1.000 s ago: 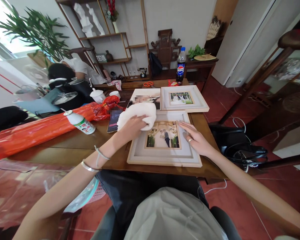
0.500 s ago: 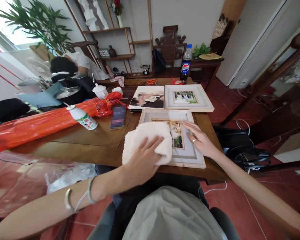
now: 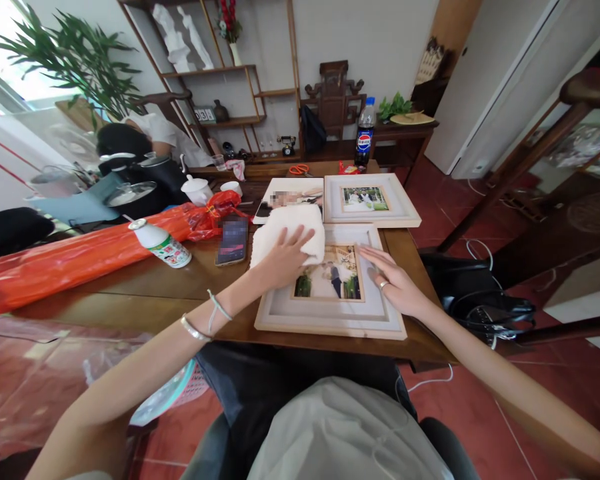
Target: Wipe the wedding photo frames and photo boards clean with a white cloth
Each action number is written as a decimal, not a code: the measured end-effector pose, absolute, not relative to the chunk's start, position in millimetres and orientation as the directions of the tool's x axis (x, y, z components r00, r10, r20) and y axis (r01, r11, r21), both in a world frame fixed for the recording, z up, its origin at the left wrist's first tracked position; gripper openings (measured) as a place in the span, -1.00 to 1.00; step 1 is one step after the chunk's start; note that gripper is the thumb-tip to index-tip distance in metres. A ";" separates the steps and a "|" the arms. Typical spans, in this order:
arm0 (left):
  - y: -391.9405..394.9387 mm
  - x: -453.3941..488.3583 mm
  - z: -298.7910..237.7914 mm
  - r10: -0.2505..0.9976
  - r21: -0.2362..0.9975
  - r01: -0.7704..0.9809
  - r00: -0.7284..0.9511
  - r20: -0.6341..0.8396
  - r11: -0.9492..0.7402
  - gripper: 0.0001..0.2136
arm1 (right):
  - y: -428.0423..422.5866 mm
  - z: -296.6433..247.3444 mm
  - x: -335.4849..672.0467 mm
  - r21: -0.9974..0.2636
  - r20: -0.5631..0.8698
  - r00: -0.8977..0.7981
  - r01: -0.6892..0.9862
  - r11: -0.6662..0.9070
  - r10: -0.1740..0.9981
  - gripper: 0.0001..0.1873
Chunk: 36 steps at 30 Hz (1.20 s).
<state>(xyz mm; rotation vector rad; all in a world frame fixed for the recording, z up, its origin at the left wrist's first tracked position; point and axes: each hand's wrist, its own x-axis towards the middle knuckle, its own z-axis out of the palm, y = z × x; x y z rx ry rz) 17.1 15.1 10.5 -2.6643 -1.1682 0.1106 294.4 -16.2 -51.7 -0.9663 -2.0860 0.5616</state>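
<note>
My splayed left hand (image 3: 286, 259) has slid the cloth (image 3: 289, 224) to the far-left corner of the frame (image 3: 330, 331); my right hand (image 3: 396, 283) stays flat on its right, gripping nothing.

The white cloth (image 3: 273, 230) under the left hand (image 3: 285, 257) hides from me the far left corner of the near frame (image 3: 330, 325) and also some near part of the photo print (image 3: 297, 192). The phone (image 3: 231, 240) has its screen blurred, so I cannot read it. The red wrapped bundle (image 3: 90, 255) goes out of view at the left.
</note>
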 end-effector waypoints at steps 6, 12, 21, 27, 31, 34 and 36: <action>-86.0 31.9 35.2 0.587 -0.077 0.583 0.794 -0.159 -0.809 -0.75 | -16.6 -51.4 294.2 -0.637 0.443 -0.428 0.468 0.613 0.788 -0.35; -110.5 28.7 15.3 0.612 -0.061 0.612 0.791 0.021 -0.789 -0.79 | -16.2 -51.6 293.8 -0.630 0.448 -0.427 0.472 0.616 0.786 -0.33; 10.8 8.6 -2.1 0.778 -0.229 0.796 0.601 0.185 -0.561 -0.71 | -14.1 -52.9 295.7 -0.629 0.463 -0.440 0.448 0.635 0.769 -0.29; 23.8 20.8 -0.2 0.748 -0.243 0.748 0.654 0.114 -0.618 -0.74 | -15.6 -49.3 296.2 -0.638 0.443 -0.441 0.456 0.620 0.780 -0.30; -36.4 31.9 24.1 0.718 -0.160 0.702 0.692 -0.073 -0.694 -0.72 | -16.3 -47.8 295.7 -0.639 0.431 -0.446 0.464 0.614 0.785 -0.31; -92.1 35.2 43.1 0.610 -0.037 0.613 0.774 -0.172 -0.789 -0.75 | -16.8 -47.2 295.1 -0.642 0.425 -0.442 0.468 0.607 0.790 -0.33; -118.3 35.9 46.3 0.552 0.007 0.558 0.823 -0.135 -0.830 -0.78 | -17.0 -47.0 294.9 -0.647 0.422 -0.434 0.471 0.600 0.796 -0.35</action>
